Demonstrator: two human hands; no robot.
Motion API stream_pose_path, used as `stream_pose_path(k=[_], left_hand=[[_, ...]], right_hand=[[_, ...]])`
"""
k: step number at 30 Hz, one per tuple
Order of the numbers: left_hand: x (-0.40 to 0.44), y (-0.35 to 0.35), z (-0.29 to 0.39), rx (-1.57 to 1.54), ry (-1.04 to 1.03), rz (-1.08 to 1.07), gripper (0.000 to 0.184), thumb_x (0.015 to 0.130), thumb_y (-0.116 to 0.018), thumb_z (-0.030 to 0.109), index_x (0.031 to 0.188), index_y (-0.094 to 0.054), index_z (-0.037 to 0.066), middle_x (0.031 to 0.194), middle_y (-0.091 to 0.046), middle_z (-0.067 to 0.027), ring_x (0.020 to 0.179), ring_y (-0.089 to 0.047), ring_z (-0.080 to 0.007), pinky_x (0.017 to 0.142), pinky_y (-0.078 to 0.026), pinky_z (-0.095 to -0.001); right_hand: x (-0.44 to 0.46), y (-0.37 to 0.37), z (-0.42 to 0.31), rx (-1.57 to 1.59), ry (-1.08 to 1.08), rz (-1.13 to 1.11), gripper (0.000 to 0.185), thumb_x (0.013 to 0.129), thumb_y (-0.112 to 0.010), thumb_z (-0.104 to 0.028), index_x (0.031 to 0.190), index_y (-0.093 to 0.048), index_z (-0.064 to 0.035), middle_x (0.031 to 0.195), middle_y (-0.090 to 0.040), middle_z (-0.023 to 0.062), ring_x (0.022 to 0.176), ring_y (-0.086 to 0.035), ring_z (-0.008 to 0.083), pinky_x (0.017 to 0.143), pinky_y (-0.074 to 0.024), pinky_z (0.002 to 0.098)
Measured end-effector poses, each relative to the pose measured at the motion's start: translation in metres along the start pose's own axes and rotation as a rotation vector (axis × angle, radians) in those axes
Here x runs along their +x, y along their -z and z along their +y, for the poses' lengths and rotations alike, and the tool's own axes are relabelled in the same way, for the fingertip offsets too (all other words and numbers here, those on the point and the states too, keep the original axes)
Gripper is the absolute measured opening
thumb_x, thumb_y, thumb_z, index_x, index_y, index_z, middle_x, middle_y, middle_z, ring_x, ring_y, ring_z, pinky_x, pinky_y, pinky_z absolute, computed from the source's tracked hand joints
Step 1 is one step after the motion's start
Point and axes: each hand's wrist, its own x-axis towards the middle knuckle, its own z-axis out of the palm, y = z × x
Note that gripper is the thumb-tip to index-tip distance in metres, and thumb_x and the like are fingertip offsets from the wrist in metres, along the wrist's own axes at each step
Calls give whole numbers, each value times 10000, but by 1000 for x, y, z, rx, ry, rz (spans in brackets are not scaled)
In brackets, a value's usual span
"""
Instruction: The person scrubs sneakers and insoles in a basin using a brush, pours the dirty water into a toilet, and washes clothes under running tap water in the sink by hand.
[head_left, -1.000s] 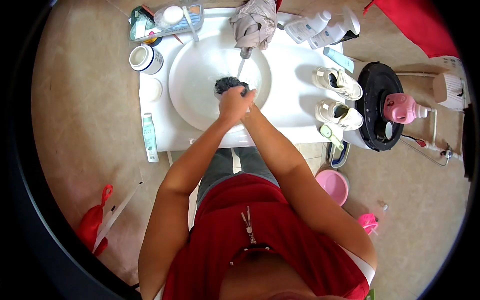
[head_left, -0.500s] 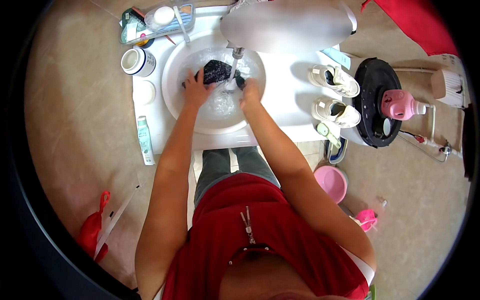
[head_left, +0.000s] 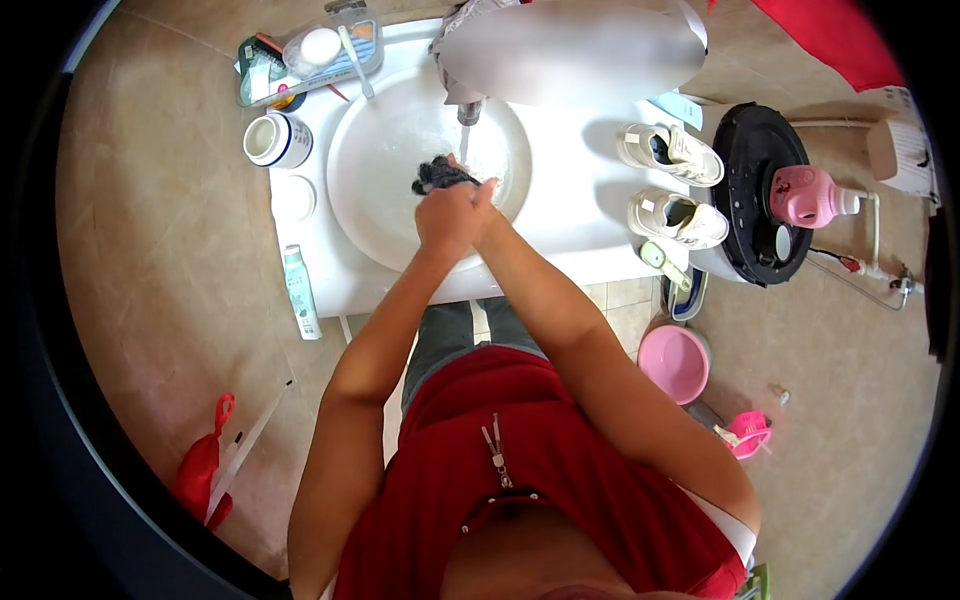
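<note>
A dark, wet cloth [head_left: 438, 177] is bunched up over the white washbasin [head_left: 350, 215]; what kind of cloth it is I cannot make out. My left hand [head_left: 448, 218] is closed around it from the near side. Pressed close against the left, my right hand [head_left: 484, 200] is also closed on the cloth, its fingers partly hidden. The tap [head_left: 468, 112] stands just beyond both hands, with a thin stream of water falling from it.
White shoes [head_left: 672, 155] stand on the counter's right, beside a green-handled brush [head_left: 664, 262]. A pink detergent bottle [head_left: 805, 197] rests on a black lid [head_left: 735, 200]. Left of the basin are an open white jar [head_left: 278, 140], a tube [head_left: 300, 293] and a plastic box [head_left: 365, 60].
Both hands have come together, gathering the spread cloth into a small bunch and lifting it. Water that filled the basin around it has mostly gone from view.
</note>
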Motion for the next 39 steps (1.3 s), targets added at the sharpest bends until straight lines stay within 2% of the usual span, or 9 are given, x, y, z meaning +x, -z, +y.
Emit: stream_pose_path(k=[5, 9, 14, 17, 20, 24, 27, 31, 39], left_hand=[[65, -11, -67, 128, 259, 160, 567, 899, -368, 540, 737, -688, 100, 729, -663, -151, 701, -641, -363, 668, -504, -457], [79, -21, -114, 241, 88, 192, 428, 888, -477, 451, 857, -631, 53, 1082, -603, -205, 916, -618, -350, 730, -506, -422], [61, -50, -125, 456, -98, 16, 644, 813, -588, 395, 1363, -366, 143, 1469, -131, -155, 1221, -367, -431, 932, -409, -453], [72, -123, -165, -25, -138, -28, 554, 815, -583, 362, 1287, -447, 107, 1393, -333, -203, 1118, -482, -411, 878, -440, -446], [55, -91, -110, -435, 81, -171, 427, 812, -578, 352, 1119, -558, 56, 1069, -602, -211, 928, -594, -384, 789, -473, -439], [1, -9, -20, -233, -89, -96, 356, 813, -583, 392, 800, -636, 40, 733, -648, -172, 728, -629, -367, 684, -492, -438], [-16, 16, 14, -122, -128, -124, 435, 829, -561, 442, 693, -634, 36, 720, -635, -187, 712, -623, -373, 665, -487, -439], [13, 3, 5, 39, -11, 58, 550, 871, -450, 523, 716, -642, 31, 764, -637, -212, 742, -620, -392, 703, -470, -473], [76, -7, -106, 17, 182, 0, 443, 883, -479, 447, 1134, -534, 86, 1200, -532, -216, 1023, -553, -386, 845, -439, -472]], right_hand=[[-9, -62, 0, -331, -2, 741, 244, 944, -446, -288, 1070, -524, -94, 951, -590, 63, 805, -574, 207, 660, -489, 354], [-22, -90, -33, -820, 69, 666, 302, 914, -499, -241, 1176, -524, -93, 975, -593, 67, 850, -570, 209, 697, -483, 399], [-31, -90, -47, -1034, 98, 996, 536, 877, -534, -226, 1380, -380, -125, 1198, -528, 181, 1096, -492, 246, 954, -366, 350], [-4, -13, -12, -979, 325, 903, 574, 899, -495, -348, 1401, -334, -122, 1375, -377, 196, 1307, -301, 289, 1081, -216, 357], [-1, -19, -13, -92, -86, 653, 530, 916, -394, -534, 1219, -517, -116, 1252, -519, 115, 1122, -493, 313, 968, -373, 462], [-15, -18, -24, 208, -178, 343, 438, 894, -449, -549, 890, -566, -126, 808, -600, 66, 773, -584, 243, 753, -485, 429], [-11, -13, -15, 37, -63, 434, 394, 895, -503, -474, 815, -562, -92, 823, -604, 96, 760, -594, 229, 651, -504, 390], [4, 6, 4, 297, 5, -194, 304, 916, -490, -381, 781, -548, -115, 811, -601, 83, 772, -593, 207, 669, -498, 347], [-27, -82, -48, -462, 106, 911, 294, 916, -481, -331, 1112, -548, -123, 1062, -565, 71, 910, -535, 204, 707, -453, 319]])
